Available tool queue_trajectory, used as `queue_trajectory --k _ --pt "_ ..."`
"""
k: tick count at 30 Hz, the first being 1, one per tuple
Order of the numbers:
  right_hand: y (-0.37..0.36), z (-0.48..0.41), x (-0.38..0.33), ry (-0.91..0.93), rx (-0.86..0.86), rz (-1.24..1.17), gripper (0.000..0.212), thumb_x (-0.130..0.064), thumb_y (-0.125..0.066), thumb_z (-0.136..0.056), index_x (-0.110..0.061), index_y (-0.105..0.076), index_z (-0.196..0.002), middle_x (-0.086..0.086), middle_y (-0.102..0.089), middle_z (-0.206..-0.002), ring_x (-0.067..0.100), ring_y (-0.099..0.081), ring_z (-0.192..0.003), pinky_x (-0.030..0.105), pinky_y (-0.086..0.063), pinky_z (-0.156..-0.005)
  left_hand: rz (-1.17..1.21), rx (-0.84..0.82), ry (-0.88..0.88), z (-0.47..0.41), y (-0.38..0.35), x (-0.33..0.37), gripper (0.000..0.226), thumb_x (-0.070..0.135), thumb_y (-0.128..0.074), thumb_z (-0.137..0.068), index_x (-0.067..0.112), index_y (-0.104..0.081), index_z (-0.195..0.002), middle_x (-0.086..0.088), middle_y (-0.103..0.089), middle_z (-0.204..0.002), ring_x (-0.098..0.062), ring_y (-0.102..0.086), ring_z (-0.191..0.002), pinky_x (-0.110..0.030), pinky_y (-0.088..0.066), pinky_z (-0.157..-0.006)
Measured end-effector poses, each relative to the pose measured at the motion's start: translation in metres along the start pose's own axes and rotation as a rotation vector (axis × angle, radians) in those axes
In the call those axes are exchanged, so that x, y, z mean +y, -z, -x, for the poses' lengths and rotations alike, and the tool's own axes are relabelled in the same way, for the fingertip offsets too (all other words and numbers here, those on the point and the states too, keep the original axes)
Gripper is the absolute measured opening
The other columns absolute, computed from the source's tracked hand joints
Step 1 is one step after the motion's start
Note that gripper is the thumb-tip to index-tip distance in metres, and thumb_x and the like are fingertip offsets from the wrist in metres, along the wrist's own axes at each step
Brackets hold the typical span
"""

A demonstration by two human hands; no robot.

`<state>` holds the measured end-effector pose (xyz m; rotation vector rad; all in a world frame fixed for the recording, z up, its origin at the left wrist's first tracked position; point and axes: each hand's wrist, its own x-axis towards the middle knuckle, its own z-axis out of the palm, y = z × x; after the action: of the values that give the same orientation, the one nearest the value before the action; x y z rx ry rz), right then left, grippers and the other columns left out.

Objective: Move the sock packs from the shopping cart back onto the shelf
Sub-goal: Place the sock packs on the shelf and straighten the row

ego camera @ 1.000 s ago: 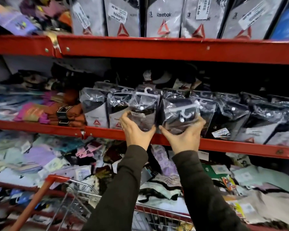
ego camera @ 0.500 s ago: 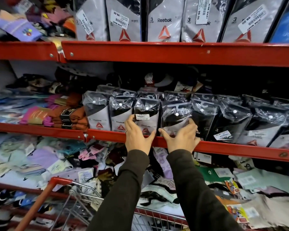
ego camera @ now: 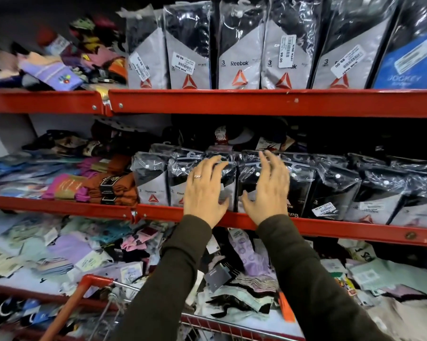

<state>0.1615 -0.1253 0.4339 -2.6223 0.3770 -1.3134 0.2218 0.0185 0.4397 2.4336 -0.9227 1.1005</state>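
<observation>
A row of black-and-grey sock packs (ego camera: 335, 190) in clear plastic stands upright on the middle red shelf (ego camera: 342, 230). My left hand (ego camera: 204, 190) lies flat, fingers spread, against the front of one pack (ego camera: 178, 178) in that row. My right hand (ego camera: 269, 190) is spread the same way on the neighbouring pack (ego camera: 248, 173). Neither hand grips anything. The shopping cart (ego camera: 94, 281), red-framed with wire sides, shows at the bottom edge under my sleeves; its contents are hidden.
Taller grey sock packs (ego camera: 239, 50) and a blue pack (ego camera: 409, 65) line the upper shelf. Orange and pink folded socks (ego camera: 114, 185) sit left of the row. Loose pastel socks (ego camera: 72, 249) pile on the lower shelf.
Both hands set their two packs down into the row, let go, and now rest open against the packs' fronts. The camera view tilted upward.
</observation>
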Motion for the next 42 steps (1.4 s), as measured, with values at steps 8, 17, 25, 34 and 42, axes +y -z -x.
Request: queue_trajectory --k 8,17,25,34,42 --pt "-0.002 -0.033 0.023 0.223 -0.415 0.325 0.099 -0.032 -0.072 -0.085 -0.007 -0.011 -0.158 0.012 -0.023 -0.161 0.029 -0.016 -0.153 0.043 -0.002 -0.128 -0.208 -0.365 -0.114 -0.027 -0.021 0.001 0.098 0.007 -0.070 -0.085 0.012 -0.008 -0.161 -0.007 -0.013 -0.168 -0.025 -0.010 -0.157 -0.042 -0.003 -0.129" --pt "0.003 -0.032 0.037 0.368 -0.372 0.246 0.085 -0.013 -0.070 -0.081 -0.009 -0.026 -0.154 0.009 -0.035 -0.154 0.026 -0.027 -0.148 0.040 -0.004 -0.128 -0.157 -0.350 -0.108 -0.026 -0.021 0.000 0.094 0.007 -0.068 -0.086 0.014 -0.011 -0.160 -0.004 -0.018 -0.166 -0.022 -0.013 -0.156 -0.041 -0.006 -0.129" --pt "0.037 -0.032 0.063 0.286 -0.278 0.296 0.117 -0.043 -0.080 -0.076 -0.008 -0.006 -0.159 0.010 -0.013 -0.166 0.029 -0.004 -0.156 0.050 0.009 -0.126 -0.163 -0.252 -0.097 -0.033 -0.001 0.030 0.123 0.068 -0.066 -0.076 0.008 0.002 -0.161 -0.007 -0.002 -0.170 -0.027 0.001 -0.158 -0.055 0.008 -0.126" --pt "0.082 -0.033 0.149 0.060 -0.374 0.322 0.132 -0.041 -0.088 -0.067 -0.002 0.001 -0.158 0.017 -0.006 -0.165 0.036 -0.003 -0.155 0.048 0.001 -0.126 0.009 -0.331 -0.304 -0.076 -0.032 0.135 0.099 0.035 -0.075 -0.087 0.014 -0.012 -0.160 -0.006 -0.021 -0.166 -0.026 -0.014 -0.156 -0.044 -0.006 -0.129" --pt "0.080 -0.032 0.171 0.198 -0.479 0.503 0.095 -0.024 -0.068 -0.088 -0.002 -0.007 -0.157 0.017 -0.021 -0.161 0.032 -0.018 -0.152 0.043 -0.009 -0.127 -0.043 -0.383 -0.190 -0.079 -0.055 0.166 0.098 0.026 -0.082 -0.080 0.016 -0.022 -0.158 -0.006 -0.035 -0.157 -0.028 -0.033 -0.146 -0.040 -0.023 -0.125"
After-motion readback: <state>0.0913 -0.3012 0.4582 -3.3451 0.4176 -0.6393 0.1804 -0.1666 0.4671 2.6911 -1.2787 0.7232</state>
